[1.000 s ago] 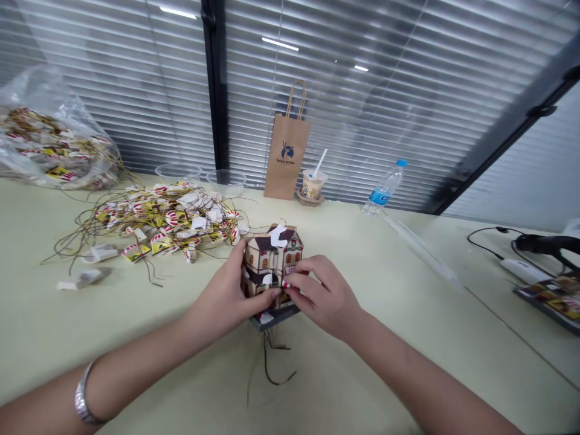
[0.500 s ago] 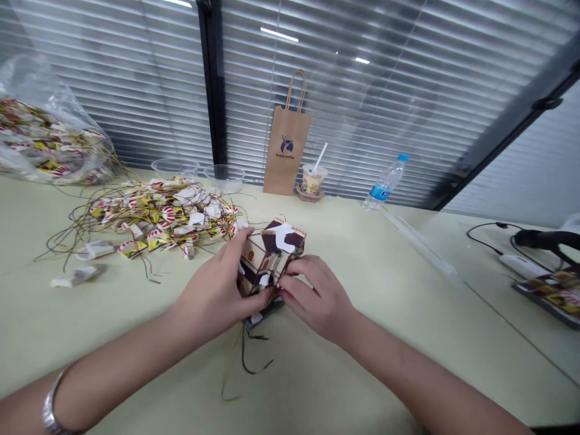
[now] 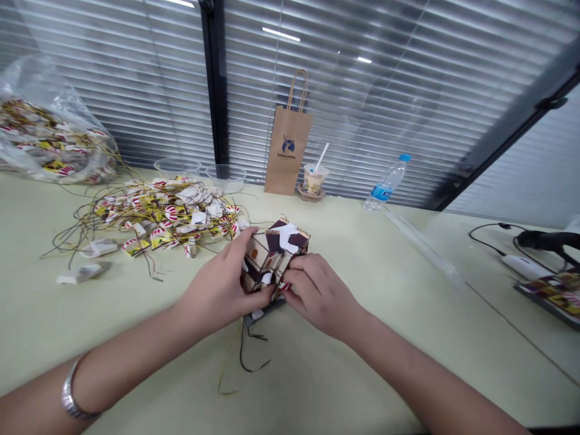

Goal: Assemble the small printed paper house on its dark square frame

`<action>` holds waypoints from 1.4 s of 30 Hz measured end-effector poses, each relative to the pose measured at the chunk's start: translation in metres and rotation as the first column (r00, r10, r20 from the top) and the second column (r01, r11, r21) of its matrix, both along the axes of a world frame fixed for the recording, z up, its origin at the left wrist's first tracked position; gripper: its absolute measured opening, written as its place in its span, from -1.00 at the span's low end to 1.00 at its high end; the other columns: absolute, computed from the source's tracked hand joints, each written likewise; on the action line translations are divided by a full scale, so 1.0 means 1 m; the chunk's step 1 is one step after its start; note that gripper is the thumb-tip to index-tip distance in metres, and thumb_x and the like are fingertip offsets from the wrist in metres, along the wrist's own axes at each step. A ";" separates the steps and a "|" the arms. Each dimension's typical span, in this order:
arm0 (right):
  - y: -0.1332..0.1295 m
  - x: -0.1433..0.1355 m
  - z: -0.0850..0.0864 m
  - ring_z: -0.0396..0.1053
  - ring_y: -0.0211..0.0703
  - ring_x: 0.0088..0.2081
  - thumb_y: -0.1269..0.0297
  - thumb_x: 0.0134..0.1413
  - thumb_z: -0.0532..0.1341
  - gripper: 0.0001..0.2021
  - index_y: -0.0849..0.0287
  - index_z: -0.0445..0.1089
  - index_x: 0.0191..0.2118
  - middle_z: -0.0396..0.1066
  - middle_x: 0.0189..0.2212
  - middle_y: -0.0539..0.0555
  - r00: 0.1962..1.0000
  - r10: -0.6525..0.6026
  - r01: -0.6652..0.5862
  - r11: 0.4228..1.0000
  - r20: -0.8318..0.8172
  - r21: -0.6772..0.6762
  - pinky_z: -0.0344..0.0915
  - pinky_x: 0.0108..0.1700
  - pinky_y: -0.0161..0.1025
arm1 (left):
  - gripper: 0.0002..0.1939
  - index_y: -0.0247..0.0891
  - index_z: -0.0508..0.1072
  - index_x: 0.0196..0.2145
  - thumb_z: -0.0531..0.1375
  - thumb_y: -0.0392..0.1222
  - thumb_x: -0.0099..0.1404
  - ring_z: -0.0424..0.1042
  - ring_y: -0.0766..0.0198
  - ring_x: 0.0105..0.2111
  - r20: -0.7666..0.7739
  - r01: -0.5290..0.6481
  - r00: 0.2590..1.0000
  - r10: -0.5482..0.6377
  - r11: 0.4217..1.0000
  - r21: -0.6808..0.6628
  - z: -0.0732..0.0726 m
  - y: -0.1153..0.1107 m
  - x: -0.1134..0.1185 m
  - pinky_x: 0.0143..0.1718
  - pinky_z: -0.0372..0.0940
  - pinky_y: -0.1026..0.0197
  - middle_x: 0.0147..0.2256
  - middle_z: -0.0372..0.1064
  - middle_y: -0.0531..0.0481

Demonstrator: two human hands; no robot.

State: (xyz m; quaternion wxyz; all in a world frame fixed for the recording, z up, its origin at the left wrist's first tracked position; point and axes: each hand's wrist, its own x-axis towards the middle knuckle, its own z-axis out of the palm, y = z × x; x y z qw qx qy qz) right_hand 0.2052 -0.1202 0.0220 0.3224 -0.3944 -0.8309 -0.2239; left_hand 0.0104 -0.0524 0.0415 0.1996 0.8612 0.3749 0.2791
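A small model house (image 3: pixel 259 254) with dark roofs and white snow-like patches is held above the pale table, tilted. My left hand (image 3: pixel 222 281) grips its left side, the thumb along the lower front and the fingers behind. My right hand (image 3: pixel 319 293) is at the lower right of the house, thumb and index finger pinched around a small red-and-white piece (image 3: pixel 284 286) against its front. Dark and yellow wires (image 3: pixel 244 356) hang from under the house onto the table.
Behind on the left lie a pile of small wired pieces (image 3: pixel 163 217) and a full clear bag (image 3: pixel 54 139). Farther back stand clear bowls (image 3: pixel 226 175), a paper bag (image 3: pixel 287 151), a cup (image 3: pixel 313 180) and a bottle (image 3: pixel 385 187). Cables and a tray (image 3: pixel 555 302) are at the right.
The house and both hands have shifted very slightly right in view. More of the red-and-white piece shows at my right fingertips.
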 end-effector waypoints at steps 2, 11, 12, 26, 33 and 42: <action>-0.001 0.001 0.000 0.34 -0.03 -0.24 0.46 0.25 0.08 -0.90 0.28 0.34 -0.23 0.38 -0.29 0.23 0.999 0.006 -0.006 1.000 -0.040 -0.014 0.40 -0.24 -0.10 | -0.13 -0.27 0.00 0.26 0.25 -0.01 0.08 0.37 -0.12 0.05 0.017 -0.009 1.000 0.010 1.000 -0.017 0.000 0.001 -0.001 -0.02 0.32 -0.05 0.13 0.28 -0.29; 0.001 0.002 -0.012 0.36 -0.05 -0.19 0.53 0.17 0.10 -0.89 0.26 0.30 -0.20 0.37 -0.26 0.22 0.985 0.021 -0.031 0.998 -0.169 -0.053 0.44 -0.18 -0.10 | -0.12 -0.25 -0.02 0.26 0.27 0.00 0.09 0.34 -0.12 0.08 0.027 0.004 1.000 -0.003 1.000 -0.023 -0.005 0.004 -0.002 0.03 0.29 -0.06 0.14 0.26 -0.28; 0.001 0.002 -0.013 0.36 -0.05 -0.18 0.53 0.17 0.10 -0.89 0.25 0.29 -0.20 0.37 -0.25 0.21 0.980 0.024 -0.039 0.997 -0.197 -0.072 0.44 -0.17 -0.10 | -0.12 -0.25 -0.01 0.26 0.28 -0.01 0.09 0.34 -0.12 0.08 0.026 0.005 1.000 -0.004 1.000 -0.020 -0.005 0.005 -0.002 0.03 0.29 -0.07 0.14 0.26 -0.28; -0.004 -0.002 -0.013 0.39 -0.10 -0.18 0.52 0.19 0.12 -0.87 0.19 0.32 -0.19 0.38 -0.24 0.19 0.953 0.045 -0.054 0.998 -0.300 -0.023 0.46 -0.18 -0.15 | -0.25 -0.10 0.04 0.20 0.29 -0.14 0.13 0.39 0.02 -0.01 0.182 0.163 0.973 -0.139 0.979 -0.122 -0.006 0.009 -0.001 0.04 0.32 0.03 0.06 0.31 -0.10; -0.004 -0.005 -0.014 0.38 -0.10 -0.28 0.54 0.17 0.15 -0.90 0.26 0.36 -0.26 0.40 -0.30 0.22 0.969 -0.008 0.018 0.999 -0.246 0.038 0.44 -0.29 -0.18 | -0.20 -0.17 -0.02 0.24 0.27 -0.15 0.12 0.31 -0.04 0.07 0.154 0.114 0.984 -0.095 0.986 -0.121 -0.009 0.007 -0.001 0.04 0.31 0.00 0.15 0.20 -0.19; -0.003 0.003 -0.017 0.40 -0.16 -0.30 0.47 0.24 0.12 -0.87 0.21 0.38 -0.16 0.40 -0.28 0.18 0.968 0.039 -0.041 0.999 -0.248 -0.004 0.46 -0.32 -0.27 | -0.21 -0.18 -0.02 0.24 0.25 -0.15 0.13 0.33 -0.02 0.05 0.136 0.103 0.987 -0.089 0.990 -0.099 -0.008 0.006 -0.001 -0.01 0.34 0.03 0.12 0.24 -0.19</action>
